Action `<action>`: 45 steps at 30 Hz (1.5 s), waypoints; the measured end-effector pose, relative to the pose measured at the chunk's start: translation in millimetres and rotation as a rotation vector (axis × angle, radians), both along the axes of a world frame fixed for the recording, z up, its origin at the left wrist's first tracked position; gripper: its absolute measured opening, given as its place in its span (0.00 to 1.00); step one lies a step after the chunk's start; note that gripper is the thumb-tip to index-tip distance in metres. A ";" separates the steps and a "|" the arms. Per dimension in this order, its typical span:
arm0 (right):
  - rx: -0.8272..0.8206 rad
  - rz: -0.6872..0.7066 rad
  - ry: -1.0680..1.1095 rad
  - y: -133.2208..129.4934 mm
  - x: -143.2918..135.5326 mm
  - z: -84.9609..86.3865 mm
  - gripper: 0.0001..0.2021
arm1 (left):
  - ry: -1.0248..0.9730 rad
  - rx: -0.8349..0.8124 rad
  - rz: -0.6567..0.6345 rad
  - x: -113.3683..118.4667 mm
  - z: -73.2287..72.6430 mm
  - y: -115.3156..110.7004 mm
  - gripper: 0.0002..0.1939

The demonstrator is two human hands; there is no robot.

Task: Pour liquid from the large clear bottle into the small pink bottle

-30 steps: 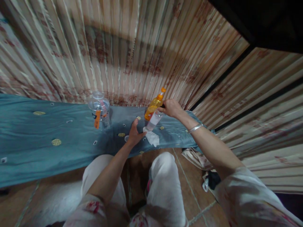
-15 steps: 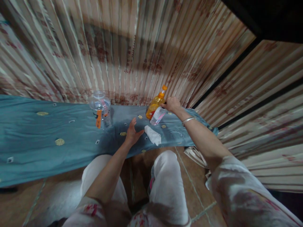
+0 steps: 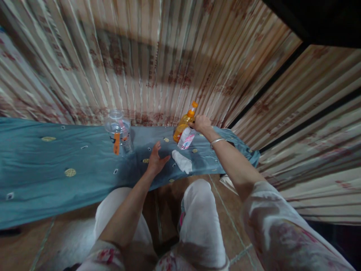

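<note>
My right hand point(image 3: 202, 123) is closed around the top of a small clear bottle point(image 3: 186, 139) with a white and pink label. The bottle leans a little, and its top is mostly hidden by my fingers. Just behind it stands an orange pump bottle point(image 3: 180, 129) of yellow-orange liquid. My left hand point(image 3: 156, 161) is open over the cloth, thumb and fingers apart, holding nothing. Close to the left thumb lies a crumpled white tissue point(image 3: 182, 162).
A large clear plastic jar point(image 3: 122, 137) with an orange label stands to the left on the blue-green cloth point(image 3: 93, 150) with pineapple prints. Pleated curtain point(image 3: 141, 75) hangs behind. My knees point(image 3: 199, 210) are at the front edge, above a tiled floor.
The small clear bottle has turned, so more of its pink label faces me. My right hand has shifted slightly left with it. My left hand stays nearly in place, still open.
</note>
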State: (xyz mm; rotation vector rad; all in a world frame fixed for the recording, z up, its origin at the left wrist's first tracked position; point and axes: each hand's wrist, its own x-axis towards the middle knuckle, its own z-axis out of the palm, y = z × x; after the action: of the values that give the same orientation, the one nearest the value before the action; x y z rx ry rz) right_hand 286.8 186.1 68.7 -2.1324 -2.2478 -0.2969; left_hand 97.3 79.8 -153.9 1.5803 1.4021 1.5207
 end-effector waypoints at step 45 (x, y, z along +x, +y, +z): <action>0.031 0.230 0.529 -126.5 32.6 -157.0 0.17 | 0.515 -0.099 -0.004 57.4 7.6 -36.3 0.31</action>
State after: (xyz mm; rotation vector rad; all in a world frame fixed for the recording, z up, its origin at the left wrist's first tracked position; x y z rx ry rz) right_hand 319.4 59.6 -88.3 -1.6542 -2.1107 0.2149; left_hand 154.7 43.5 -146.3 1.9957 1.7065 1.0573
